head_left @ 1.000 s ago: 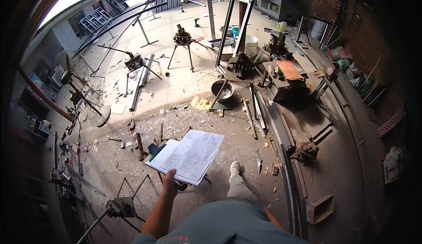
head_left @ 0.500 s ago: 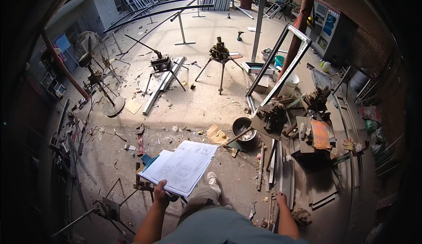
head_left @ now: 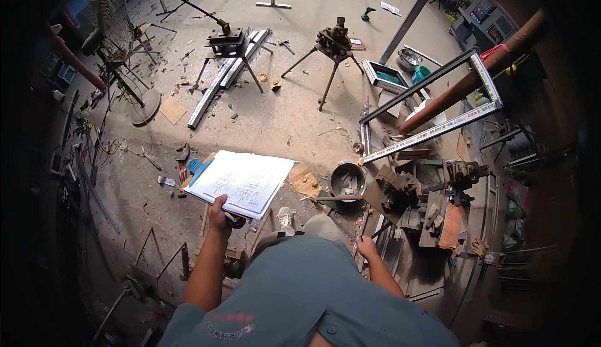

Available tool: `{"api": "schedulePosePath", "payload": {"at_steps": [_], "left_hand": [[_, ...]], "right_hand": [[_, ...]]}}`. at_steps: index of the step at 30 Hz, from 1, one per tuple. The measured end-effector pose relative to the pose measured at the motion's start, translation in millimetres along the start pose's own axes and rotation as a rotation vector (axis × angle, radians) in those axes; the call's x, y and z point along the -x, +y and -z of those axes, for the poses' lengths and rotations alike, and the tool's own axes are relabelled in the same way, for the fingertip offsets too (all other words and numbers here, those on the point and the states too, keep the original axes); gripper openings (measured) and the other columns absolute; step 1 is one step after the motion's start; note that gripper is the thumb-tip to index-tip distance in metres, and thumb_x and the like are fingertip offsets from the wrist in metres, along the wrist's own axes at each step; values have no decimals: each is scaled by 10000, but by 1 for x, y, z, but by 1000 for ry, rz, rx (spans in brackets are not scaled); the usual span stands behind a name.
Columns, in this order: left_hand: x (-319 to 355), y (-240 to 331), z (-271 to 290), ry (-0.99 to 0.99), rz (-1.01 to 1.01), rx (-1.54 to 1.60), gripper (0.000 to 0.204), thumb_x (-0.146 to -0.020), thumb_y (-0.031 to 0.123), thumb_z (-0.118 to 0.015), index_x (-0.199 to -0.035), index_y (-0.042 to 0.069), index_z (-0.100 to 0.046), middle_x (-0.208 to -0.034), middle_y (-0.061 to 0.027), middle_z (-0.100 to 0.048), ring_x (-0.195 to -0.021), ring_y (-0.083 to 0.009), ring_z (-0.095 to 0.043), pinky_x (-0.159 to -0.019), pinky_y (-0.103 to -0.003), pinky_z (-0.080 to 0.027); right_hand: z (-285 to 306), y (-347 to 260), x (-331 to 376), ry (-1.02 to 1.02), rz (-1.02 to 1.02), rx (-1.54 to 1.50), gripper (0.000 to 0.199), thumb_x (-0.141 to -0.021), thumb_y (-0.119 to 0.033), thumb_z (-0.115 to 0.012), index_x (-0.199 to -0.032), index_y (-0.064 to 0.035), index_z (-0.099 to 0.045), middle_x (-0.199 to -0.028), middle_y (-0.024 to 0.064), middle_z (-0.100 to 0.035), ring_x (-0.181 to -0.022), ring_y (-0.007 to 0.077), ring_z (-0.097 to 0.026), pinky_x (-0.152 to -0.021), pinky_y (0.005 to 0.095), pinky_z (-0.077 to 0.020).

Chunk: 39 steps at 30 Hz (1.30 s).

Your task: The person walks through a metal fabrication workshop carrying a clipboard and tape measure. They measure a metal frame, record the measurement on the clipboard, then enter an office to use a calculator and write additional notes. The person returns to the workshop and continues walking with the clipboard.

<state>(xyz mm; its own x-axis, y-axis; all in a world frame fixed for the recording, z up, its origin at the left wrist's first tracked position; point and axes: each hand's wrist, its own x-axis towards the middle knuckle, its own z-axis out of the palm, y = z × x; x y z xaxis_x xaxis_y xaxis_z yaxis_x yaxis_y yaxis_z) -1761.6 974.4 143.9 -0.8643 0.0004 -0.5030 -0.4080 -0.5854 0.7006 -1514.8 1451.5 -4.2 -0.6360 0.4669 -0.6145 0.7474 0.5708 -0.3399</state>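
My left hand (head_left: 219,214) grips the near edge of a clipboard (head_left: 199,167) with a blue clip. White sheets of paper (head_left: 250,175) with printed line drawings lie on it, tilted toward me. A dark rounded object (head_left: 235,220) shows just under the board beside this hand; its kind is unclear. Down at my right side, my right hand (head_left: 366,247) is closed, and a short dark tip shows at its fingers. What it holds cannot be made out. A black bucket (head_left: 348,182) with pale scraps inside stands ahead of it.
Metal machines on legs stand ahead, one with a lever (head_left: 225,43) and another (head_left: 335,43). A rectangular frame (head_left: 438,135) leans at right by a rusty post (head_left: 466,75). A dirty machine (head_left: 395,187) stands near my right. A fan (head_left: 111,31) is at left; scraps litter the floor.
The view has tipped downward and shifted, so more of my shirt shows. The papers now lie flatter together on the clipboard. My right hand has come closer to my body.
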Motion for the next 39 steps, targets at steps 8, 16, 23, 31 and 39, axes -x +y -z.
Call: {"api": "schedulePosePath", "payload": {"at_steps": [8, 16, 23, 31, 39], "left_hand": [[-104, 74, -54, 8, -152, -64, 545, -878, 159, -509, -1334, -119, -400, -1276, -207, -532, -1141, -306, -565, -963, -388, -461], [-251, 112, -129, 127, -153, 11, 576, -879, 151, -526, -1366, -110, -367, -1309, -198, -517, -1168, -303, -551, -977, -392, -455], [-381, 193, -248, 187, -132, -69, 513, -872, 198, -574, -1282, -93, -475, -1207, -166, -593, -1071, -286, -609, -906, -376, -492], [-525, 249, -345, 31, -139, 81, 557, -865, 161, -529, -1344, -96, -409, -1284, -201, -546, -1157, -325, -569, -971, -412, -476], [-709, 292, -399, -102, -64, -4, 637, -876, 243, -521, -1388, -90, -339, -1330, -209, -516, -1190, -324, -546, -1015, -412, -438]], "right_hand": [[70, -134, -134, -38, 36, -30, 225, -831, -258, -634, -916, -51, -656, -918, 199, -679, -913, 378, -646, -793, 453, -500], [91, -202, -309, -187, -58, 249, 320, -802, -289, -633, -1008, -53, -700, -1043, 239, -670, -1022, 406, -629, -895, 462, -504], [228, -391, -473, -71, 210, 6, 199, -740, -221, -660, -860, -68, -698, -818, 186, -691, -797, 347, -678, -725, 419, -532], [319, -559, -575, 65, 299, -358, 201, -734, -118, -733, -887, -11, -658, -749, 58, -657, -699, 165, -619, -669, 315, -508], [310, -632, -650, 59, 192, -332, 187, -692, -65, -689, -870, -14, -673, -723, 42, -634, -673, 147, -599, -621, 302, -485]]}}
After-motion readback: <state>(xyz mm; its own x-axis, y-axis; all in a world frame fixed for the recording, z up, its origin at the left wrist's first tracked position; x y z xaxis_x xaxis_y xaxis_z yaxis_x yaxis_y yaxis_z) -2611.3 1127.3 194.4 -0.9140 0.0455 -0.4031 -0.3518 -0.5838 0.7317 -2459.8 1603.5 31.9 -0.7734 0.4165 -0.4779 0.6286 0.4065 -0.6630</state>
